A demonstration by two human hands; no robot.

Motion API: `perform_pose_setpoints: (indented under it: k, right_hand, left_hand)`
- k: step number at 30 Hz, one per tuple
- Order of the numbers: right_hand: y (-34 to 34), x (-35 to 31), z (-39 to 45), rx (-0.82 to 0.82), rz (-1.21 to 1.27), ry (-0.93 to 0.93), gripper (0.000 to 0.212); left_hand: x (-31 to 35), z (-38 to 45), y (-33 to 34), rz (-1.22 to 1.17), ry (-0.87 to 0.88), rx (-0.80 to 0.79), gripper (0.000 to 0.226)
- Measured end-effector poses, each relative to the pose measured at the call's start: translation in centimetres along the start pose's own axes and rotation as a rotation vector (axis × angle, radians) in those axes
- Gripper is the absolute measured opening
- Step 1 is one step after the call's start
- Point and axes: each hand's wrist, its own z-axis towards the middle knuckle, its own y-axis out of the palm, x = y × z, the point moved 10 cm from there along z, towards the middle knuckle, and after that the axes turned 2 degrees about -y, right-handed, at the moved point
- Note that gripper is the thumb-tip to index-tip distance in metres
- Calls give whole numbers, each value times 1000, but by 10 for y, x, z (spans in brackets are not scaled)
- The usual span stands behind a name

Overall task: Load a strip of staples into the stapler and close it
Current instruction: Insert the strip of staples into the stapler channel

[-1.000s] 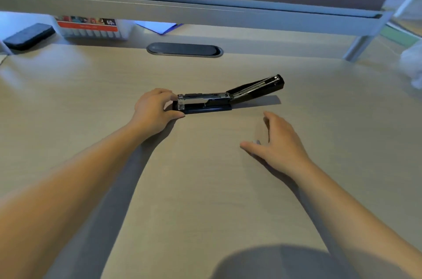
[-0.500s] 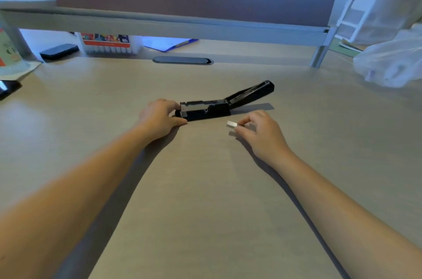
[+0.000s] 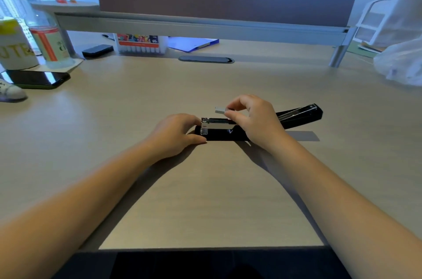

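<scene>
A black stapler [image 3: 219, 132] lies on the desk in the middle of the view, its lid [image 3: 301, 114] swung open and pointing back right. The metal staple channel faces up. My left hand [image 3: 175, 134] rests against the stapler's left front end and holds it. My right hand [image 3: 255, 118] hovers over the channel and pinches a short silvery strip of staples [image 3: 220, 109] between thumb and fingers, a little above the magazine.
A dark phone [image 3: 38, 78], a mug [image 3: 13, 48] and a bottle [image 3: 45, 34] stand at the far left. A marker box [image 3: 141, 44], a black case [image 3: 97, 50] and a blue folder [image 3: 194, 43] sit under the divider. A plastic bag [image 3: 402, 64] lies far right.
My right hand lifted the staple strip off the desk and brought it up over the stapler's open channel. My left hand stayed on the stapler's front end.
</scene>
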Motion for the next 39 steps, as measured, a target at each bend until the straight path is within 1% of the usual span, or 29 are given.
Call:
perform_pose_setpoints:
  k: [9,20,24,27,29,35,39]
  right_hand:
    - [13,3,-2,-100,-54,24,18]
    - [17,6,-2,-153,-63,33,17]
    - [14,3,-4,-146,-124,-16,28]
    - [6,-1,-8,-116,-181,-43,20]
    - [8,-1,-10,-141,-206,-47,17]
    - [20,-6,-11,-192,-192,-68,16]
    - [26,-10,-11,-222,-158,-87,20]
  left_hand:
    - [-5,6,2,-23,39,-1,34]
    - [-7,7,4,21,31,-12,37]
    - [-6,7,3,27,30,-13,38]
    - [-6,7,4,33,32,-15,39]
    - [-6,7,3,40,31,-15,39]
    - [-5,7,3,47,33,-5,39]
    - [-6,7,3,51,26,1,39]
